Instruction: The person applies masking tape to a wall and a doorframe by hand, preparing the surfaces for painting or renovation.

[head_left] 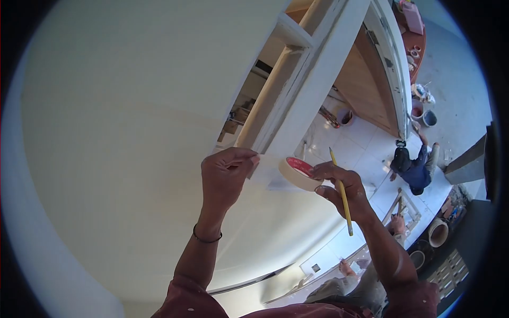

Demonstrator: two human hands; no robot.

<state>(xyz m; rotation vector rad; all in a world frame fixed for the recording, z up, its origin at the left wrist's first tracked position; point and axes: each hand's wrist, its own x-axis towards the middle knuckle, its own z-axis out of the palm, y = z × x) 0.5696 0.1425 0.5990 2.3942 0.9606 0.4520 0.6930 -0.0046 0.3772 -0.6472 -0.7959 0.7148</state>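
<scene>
A roll of cream masking tape (298, 174) with a red inner core is held by its right edge between the thumb and fingers of my right hand (339, 185). A yellow pencil (344, 204) also lies across that hand, between its fingers. My left hand (230, 172) pinches the loose end of the tape at its fingertips. A short pale strip (270, 160) stretches between my left fingertips and the roll. Both hands are in front of a white-painted frame (318, 79), near its lower end.
A pale wall (116, 132) fills the left side. Below on the right, a co-worker in dark blue (413, 167) crouches on the tiled floor (358, 140). An open wooden door (366, 79), buckets (429, 117) and a red-brown table (414, 40) stand beyond.
</scene>
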